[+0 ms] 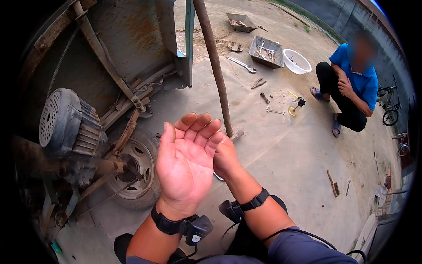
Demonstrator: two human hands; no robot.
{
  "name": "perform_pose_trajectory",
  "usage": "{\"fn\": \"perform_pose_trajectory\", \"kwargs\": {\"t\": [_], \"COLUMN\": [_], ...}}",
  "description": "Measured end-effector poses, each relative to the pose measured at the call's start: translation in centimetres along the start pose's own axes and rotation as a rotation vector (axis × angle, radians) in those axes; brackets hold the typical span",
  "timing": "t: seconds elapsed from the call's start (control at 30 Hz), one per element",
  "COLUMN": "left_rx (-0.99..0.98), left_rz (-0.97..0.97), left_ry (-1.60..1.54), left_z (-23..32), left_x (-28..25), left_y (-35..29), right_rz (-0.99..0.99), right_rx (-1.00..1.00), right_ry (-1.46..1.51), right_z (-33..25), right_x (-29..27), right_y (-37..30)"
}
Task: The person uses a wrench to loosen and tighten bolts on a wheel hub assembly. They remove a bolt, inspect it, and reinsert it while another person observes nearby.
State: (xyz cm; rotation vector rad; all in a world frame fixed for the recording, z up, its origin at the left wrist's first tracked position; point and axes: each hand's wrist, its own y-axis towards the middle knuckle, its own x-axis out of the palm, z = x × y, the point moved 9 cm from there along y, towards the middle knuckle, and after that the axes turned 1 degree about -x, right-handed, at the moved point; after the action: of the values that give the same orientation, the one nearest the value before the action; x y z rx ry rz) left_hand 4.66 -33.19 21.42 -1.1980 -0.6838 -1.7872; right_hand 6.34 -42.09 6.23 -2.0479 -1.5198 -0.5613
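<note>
My left hand (187, 165) is raised in the middle with its palm up and its fingers stretched, slightly curled. Nothing lies in it. Directly behind it is my right hand (227, 157), touching or almost touching it; its fingers are hidden, so what it may hold does not show. Each wrist wears a black strap with a small black box, the left one (198, 229) and the right one (231, 211). Left of my hands stand a wheel with a tyre (147, 176) and a grey finned motor (72, 123) on a rusty machine frame.
A rusty pole (213, 61) stands upright beyond my hands. An adjustable wrench (241, 64), pliers (258, 83) and a spanner (276, 111) lie on the ground. Farther off are a metal tray of tools (253, 56) and a white basin (303, 70). A person (351, 88) squats right; a brush (332, 182) lies nearer.
</note>
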Motion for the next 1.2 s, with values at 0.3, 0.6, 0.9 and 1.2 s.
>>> {"fn": "perform_pose_trajectory", "kwargs": {"t": [0.3,0.6,0.9,1.2], "left_rx": [-0.221,-0.359,-0.313,-0.209], "left_rz": [0.031,0.309,0.409,0.513], "left_ry": [0.529,0.733,0.714,0.727], "left_z": [1.9,4.3,5.0,7.9], "left_x": [-6.2,-16.8,-20.4,-22.4], "left_y": [-2.7,-6.5,-6.6,-6.2], "right_rz": [0.066,0.072,0.06,0.08], "right_rx": [0.085,0.072,0.077,-0.446], "right_ry": [-0.094,-0.097,-0.125,-1.25], "right_z": [-2.0,-1.9,-1.6,-7.7], "right_x": [0.4,0.0,0.5,2.1], "right_y": [-1.6,-1.9,-2.5,-4.3]}}
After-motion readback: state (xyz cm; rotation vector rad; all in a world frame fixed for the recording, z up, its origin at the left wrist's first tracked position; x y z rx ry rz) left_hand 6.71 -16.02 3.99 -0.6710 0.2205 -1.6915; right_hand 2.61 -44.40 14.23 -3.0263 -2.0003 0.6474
